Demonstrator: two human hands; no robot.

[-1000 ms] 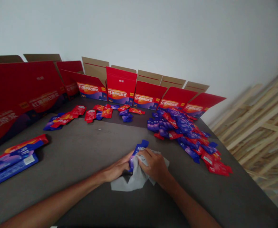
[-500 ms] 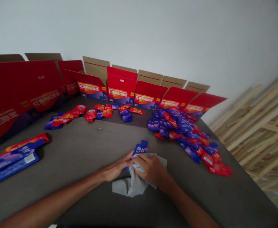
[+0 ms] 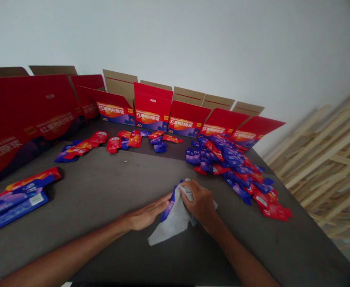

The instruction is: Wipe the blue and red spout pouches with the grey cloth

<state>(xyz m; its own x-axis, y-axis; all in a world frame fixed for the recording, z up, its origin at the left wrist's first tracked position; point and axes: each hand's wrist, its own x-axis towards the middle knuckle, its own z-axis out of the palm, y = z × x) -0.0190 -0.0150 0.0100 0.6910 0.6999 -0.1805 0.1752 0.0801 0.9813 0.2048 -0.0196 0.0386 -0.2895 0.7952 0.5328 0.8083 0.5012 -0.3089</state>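
A blue and purple pouch (image 3: 168, 210) stands out past the left side of a pale grey cloth (image 3: 176, 221), which hides most of it. My left hand (image 3: 147, 215) has its fingers along the pouch's left edge and grips it there, thumb on the near side. My right hand (image 3: 201, 202) is closed on the bunched cloth and presses it over the pouch's upper part. One corner of the cloth hangs down toward me. To the right of my hands lies a heap of blue and red pouches (image 3: 228, 159).
Red cartons (image 3: 189, 117) with raised brown flaps line the back and left of the grey table (image 3: 111, 179). Small groups of pouches (image 3: 134, 139) lie before them. Longer packs (image 3: 22, 199) lie at the left. Wooden slats (image 3: 327, 171) stand beyond the right edge.
My right hand has moved slightly up and to the right with the cloth, which now covers the pouch's top and printed front. My left hand has shifted a little, still at the pouch's left edge.
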